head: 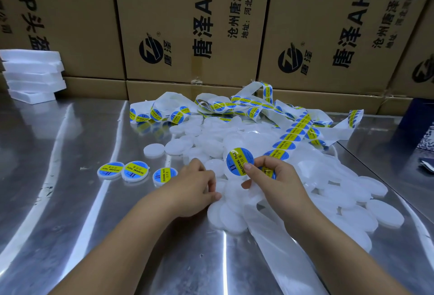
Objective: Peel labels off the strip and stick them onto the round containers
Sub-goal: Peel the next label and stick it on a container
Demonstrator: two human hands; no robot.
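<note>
A heap of white round containers [324,191] lies on the steel table [70,212]. A long label strip [293,133] with blue-and-yellow round labels snakes across the heap from the back. My right hand [274,182] pinches a peeled label [239,161] by its lower edge and also holds the strip's near end. My left hand [199,186] lies on the heap's near left edge with fingers curled around a white container [219,194]. Three labelled containers [135,170] lie in a row to the left.
Printed cardboard boxes [187,24] wall off the back of the table. A stack of white foam slabs [32,73] stands at the back left. The empty backing tape [277,254] trails toward the front edge. Dark packets [422,130] lie at the right edge.
</note>
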